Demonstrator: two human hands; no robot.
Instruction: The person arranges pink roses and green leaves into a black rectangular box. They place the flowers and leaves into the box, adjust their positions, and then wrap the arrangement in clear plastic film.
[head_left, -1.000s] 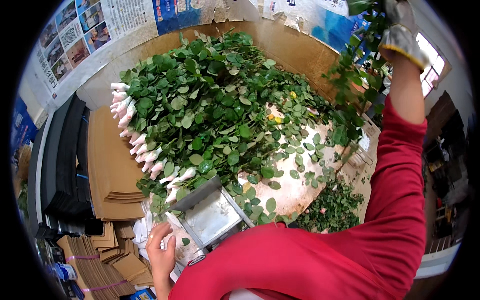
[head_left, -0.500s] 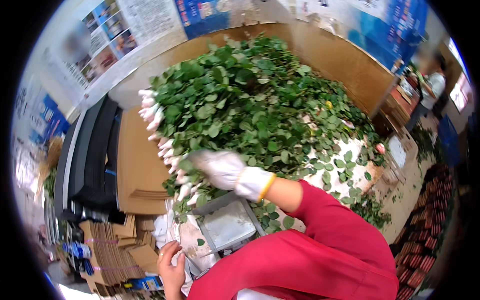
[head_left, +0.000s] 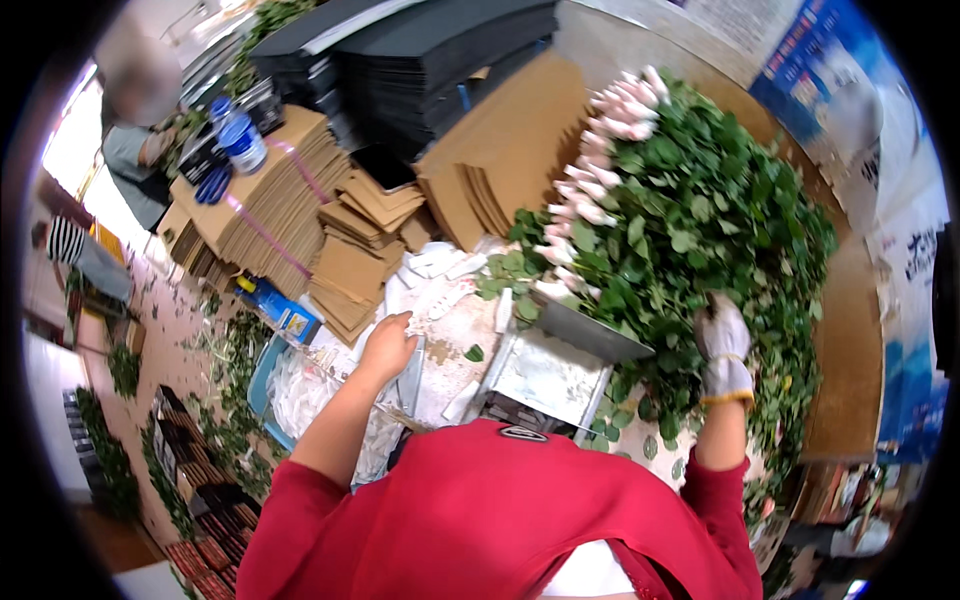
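Note:
A large heap of leafy green rose stems (head_left: 690,215) covers the right side of the work table, pale pinkish-white covered heads (head_left: 590,180) lined up along its left edge. My right hand (head_left: 722,335), in a whitish glove with a yellow cuff, reaches into the near leaves; its fingertips are partly hidden among them, so its grip does not show. Bare, my left hand (head_left: 388,347) hovers over the table's left part beside scattered white sleeves (head_left: 432,265), fingers loosely apart and nothing visible in them. Between the hands stands a grey metal tray (head_left: 555,375) with a raised back plate.
Left of the table, a blue bin (head_left: 262,380) holds white sleeves. Beyond lie cardboard stacks (head_left: 265,190), a phone (head_left: 383,167), a blue-white bottle (head_left: 240,140) and black sheets (head_left: 430,70). Cardboard walling (head_left: 845,350) borders the heap. Other people stand at far left and lower right.
The view has swung left. My right hand has moved from beside the covered heads to the leaves right of the metal tray. My left hand now reaches further forward over the table.

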